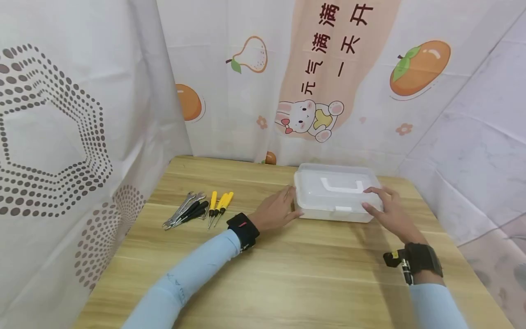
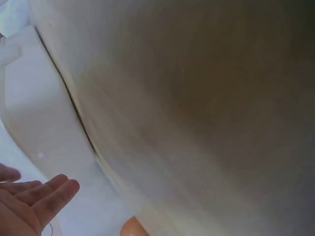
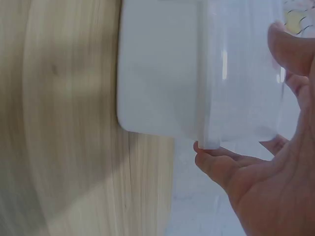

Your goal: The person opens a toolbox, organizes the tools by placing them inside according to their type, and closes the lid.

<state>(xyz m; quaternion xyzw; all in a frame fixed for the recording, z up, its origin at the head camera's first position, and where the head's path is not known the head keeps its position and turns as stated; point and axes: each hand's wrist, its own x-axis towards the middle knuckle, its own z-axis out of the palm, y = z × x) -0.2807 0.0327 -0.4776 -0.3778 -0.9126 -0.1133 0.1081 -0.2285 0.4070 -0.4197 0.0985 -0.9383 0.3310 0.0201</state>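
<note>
A translucent white plastic storage box with a lid and white carry handle stands at the back right of the table, its lid down and its front latch facing me. At the box's left end is my left hand, its fingers straight alongside the wall. My right hand grips the right end of the lid. In the right wrist view the right thumb lies over the top of the lid, while the fingertips curl at the lid's rim.
On the left of the wooden table lie several silver wrenches, black-handled tools and yellow-handled screwdrivers. A printed curtain hangs behind the table's back edge, with more sheets at both sides.
</note>
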